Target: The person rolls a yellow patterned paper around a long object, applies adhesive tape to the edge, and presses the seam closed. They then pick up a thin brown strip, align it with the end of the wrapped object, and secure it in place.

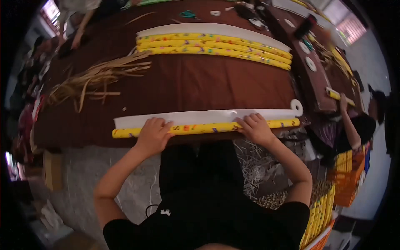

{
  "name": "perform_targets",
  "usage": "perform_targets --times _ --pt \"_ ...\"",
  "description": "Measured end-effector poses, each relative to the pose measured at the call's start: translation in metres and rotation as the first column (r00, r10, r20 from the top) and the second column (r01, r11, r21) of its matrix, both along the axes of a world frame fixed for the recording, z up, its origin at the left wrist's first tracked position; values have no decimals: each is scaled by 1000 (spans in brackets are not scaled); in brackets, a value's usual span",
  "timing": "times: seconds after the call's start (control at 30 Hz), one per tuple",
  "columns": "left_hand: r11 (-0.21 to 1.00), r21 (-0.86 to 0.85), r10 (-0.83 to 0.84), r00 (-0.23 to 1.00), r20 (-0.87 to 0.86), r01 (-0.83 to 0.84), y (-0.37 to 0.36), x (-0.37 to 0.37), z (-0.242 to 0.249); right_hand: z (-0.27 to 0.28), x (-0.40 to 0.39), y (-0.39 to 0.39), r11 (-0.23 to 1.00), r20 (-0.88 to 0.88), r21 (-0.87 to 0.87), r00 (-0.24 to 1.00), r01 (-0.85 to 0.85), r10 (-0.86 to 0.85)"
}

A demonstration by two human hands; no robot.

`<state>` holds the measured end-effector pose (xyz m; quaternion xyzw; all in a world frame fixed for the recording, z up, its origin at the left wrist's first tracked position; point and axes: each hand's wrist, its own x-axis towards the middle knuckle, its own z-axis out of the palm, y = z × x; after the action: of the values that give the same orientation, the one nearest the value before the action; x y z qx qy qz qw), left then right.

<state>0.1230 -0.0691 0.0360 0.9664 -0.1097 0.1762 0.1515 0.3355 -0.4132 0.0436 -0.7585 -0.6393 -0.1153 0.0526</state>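
Both hands press flat on a yellow roll (200, 128) lying along the near edge of the table (187, 83). The left hand (153, 135) sits at 7 o'clock, fingers together and curled over it; the right hand (255, 127) at 5 o'clock, fingers slightly spread. White paper (200, 116) touches the roll's far side. Three finished rolls (216, 46) lie at 12 o'clock, straw strips (96, 79) at 10 o'clock.

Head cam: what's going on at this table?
A person presses both hands, left hand and right hand, on a long yellow printed roll at the near table edge, with a white sheet lying along its far side. Three finished yellow rolls lie farther back. Straw-like strips sit left.
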Motion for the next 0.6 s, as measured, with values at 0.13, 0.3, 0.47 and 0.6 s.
perform_targets --times 0.13,0.3,0.47,0.6 --pt "998 -21 -54 998 -10 54 4 3 6 -10 11 -1 995 3 78 998 -58 58" --pt "996 -7 -84 993 -78 84 12 10 1 -8 19 1 990 7 89 994 -113 112" --pt "996 51 -74 991 -111 80 12 9 2 -7 23 0 990 35 95 994 -107 104" --pt "993 104 56 997 -50 -51 -4 4 -3 25 54 -43 894 27 376 961 246 -276"
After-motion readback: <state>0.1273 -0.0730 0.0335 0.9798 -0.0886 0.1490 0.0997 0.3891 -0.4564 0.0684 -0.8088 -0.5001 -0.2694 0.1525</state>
